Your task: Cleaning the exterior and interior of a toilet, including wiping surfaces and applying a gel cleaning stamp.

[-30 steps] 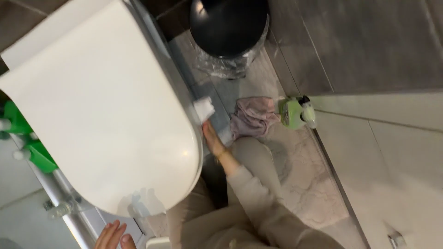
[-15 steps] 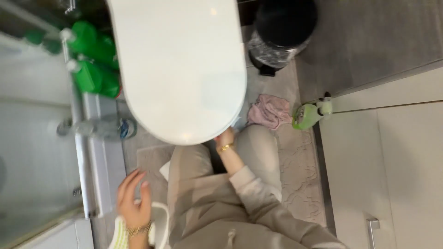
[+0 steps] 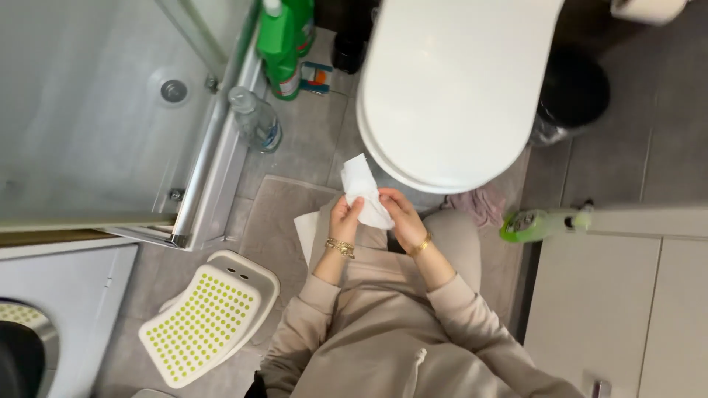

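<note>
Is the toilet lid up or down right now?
Down. The white toilet lid lies flat, covering the bowl, just beyond the white paper towel held in the left hand and right hand.

Home bathroom. White toilet (image 3: 453,88) with lid closed sitting beside glass shower cubicle (image 3: 88,110); green cleaner bottles (image 3: 284,40) standing on grey floor tiles (image 3: 302,147); bath mat (image 3: 276,221) lying in front; washing machine (image 3: 33,332) showing in corner.

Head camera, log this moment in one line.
left hand: holds paper towel | right hand: holds same towel | toilet lid: shut
</note>
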